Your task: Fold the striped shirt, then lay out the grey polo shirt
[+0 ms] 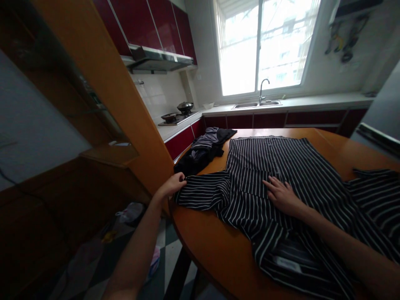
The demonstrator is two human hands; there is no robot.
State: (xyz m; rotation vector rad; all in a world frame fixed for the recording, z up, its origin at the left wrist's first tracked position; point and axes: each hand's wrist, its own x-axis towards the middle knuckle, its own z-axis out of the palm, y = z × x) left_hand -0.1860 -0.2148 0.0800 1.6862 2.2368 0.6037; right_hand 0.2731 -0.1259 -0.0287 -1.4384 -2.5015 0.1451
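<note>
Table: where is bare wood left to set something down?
The table is bare along its near-left rim, below the striped shirt, and at the far right, between the shirt's body and its other sleeve. Crowded: the shirt fills the middle, and the dark clothes pile takes the far left edge.

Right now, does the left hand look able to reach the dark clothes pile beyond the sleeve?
Probably yes: the left hand pinches the striped shirt's sleeve, and the dark clothes pile lies just beyond, nothing between.
</note>
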